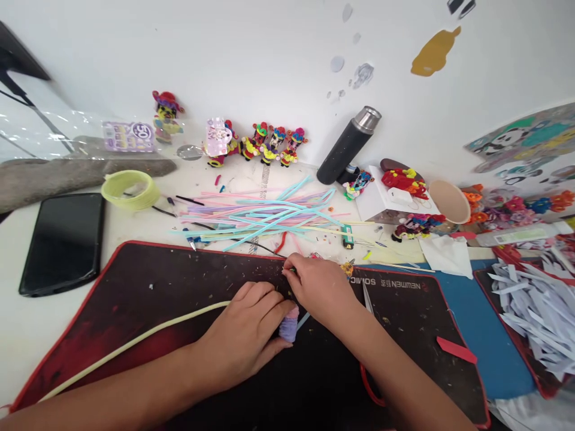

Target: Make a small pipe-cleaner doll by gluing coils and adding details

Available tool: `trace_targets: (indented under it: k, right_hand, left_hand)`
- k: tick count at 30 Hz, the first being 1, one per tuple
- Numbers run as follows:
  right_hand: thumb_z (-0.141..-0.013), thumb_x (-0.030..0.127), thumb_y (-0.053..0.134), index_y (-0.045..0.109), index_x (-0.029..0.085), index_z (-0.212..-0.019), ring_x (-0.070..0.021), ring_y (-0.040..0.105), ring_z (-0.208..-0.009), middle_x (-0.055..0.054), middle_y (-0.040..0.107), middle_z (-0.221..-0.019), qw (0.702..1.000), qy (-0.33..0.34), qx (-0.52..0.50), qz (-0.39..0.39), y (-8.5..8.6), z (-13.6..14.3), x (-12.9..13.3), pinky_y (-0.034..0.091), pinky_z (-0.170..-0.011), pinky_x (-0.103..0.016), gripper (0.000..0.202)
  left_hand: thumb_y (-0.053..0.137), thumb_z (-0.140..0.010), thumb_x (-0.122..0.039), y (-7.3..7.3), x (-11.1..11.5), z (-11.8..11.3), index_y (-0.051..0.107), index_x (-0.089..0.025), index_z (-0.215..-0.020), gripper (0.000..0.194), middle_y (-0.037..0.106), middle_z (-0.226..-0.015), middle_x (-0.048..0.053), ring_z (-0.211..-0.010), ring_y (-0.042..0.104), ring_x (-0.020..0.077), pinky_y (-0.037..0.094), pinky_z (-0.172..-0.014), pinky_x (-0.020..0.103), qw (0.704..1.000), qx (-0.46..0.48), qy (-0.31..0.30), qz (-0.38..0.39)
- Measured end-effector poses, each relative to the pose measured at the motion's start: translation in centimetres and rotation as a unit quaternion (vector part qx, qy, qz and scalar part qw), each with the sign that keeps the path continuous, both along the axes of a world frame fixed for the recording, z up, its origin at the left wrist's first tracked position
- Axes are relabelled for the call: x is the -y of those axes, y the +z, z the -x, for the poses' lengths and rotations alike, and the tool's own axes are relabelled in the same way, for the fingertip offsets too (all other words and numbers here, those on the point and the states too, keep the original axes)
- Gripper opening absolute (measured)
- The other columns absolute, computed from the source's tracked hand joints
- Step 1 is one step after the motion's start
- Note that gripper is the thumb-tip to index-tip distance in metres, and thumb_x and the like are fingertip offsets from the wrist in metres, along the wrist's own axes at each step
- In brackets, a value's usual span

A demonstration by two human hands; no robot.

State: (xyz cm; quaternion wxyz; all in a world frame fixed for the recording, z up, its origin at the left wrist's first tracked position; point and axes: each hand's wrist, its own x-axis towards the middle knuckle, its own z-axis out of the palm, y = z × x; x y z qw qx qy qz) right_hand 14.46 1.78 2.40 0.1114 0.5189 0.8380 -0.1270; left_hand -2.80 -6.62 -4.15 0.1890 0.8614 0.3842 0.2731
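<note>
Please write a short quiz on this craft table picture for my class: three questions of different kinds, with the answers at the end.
1. What is the left hand holding?
a) a black flask
b) a pink and purple fuzzy roll
c) a phone

2. True or false: the pale yellow coil lies farther left than the bundle of pastel stems.

3. Fill in the blank: the scissors, partly hidden by the right forearm, have a handle coloured ____.

Key: 1 b; 2 true; 3 red
</note>
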Motion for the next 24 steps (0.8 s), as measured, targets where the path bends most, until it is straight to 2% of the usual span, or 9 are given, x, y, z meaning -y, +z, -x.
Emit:
trace_targets:
  k: [15, 21, 24]
  right_hand:
    - [-0.108, 0.027, 0.055, 0.071, 0.021, -0.105, -0.0268, 0.078, -0.078, -0.007, 0.082, -0.085, 1.000, -0.006, 0.020, -0.016, -1.2, 0.2, -0.1, 0.044, -0.069, -0.033, 0.017]
    - [-0.107, 0.026, 0.055, 0.071, 0.021, -0.105, -0.0271, 0.077, -0.077, -0.006, 0.081, -0.084, 1.000, -0.012, 0.003, -0.018, -1.5, 0.2, 0.0, 0.040, -0.065, -0.032, 0.016]
    - [-0.104, 0.023, 0.058, 0.071, 0.021, -0.102, -0.0247, 0.075, -0.075, -0.004, 0.081, -0.082, 0.999, -0.020, -0.037, -0.002, -1.3, 0.5, 0.0, 0.037, -0.064, -0.031, 0.013]
  left_hand:
    - [0.076, -0.094, -0.029, 0.1, -0.1, -0.1, 0.062, -0.015, -0.129, 0.040, 0.074, -0.112, 0.009, -0.107, 0.060, 0.0307, 0.046, -0.095, 0.046, 1.000, 0.004, -0.002, -0.009]
    - [0.077, -0.093, -0.028, 0.2, -0.1, -0.1, 0.062, -0.015, -0.129, 0.041, 0.074, -0.112, 0.010, -0.107, 0.060, 0.0310, 0.046, -0.094, 0.046, 1.000, 0.005, -0.004, -0.008]
    - [0.075, -0.095, -0.029, 0.0, -0.2, -0.1, 0.061, -0.016, -0.131, 0.041, 0.073, -0.113, 0.010, -0.107, 0.059, 0.0315, 0.046, -0.094, 0.047, 1.000, 0.004, -0.001, 0.006]
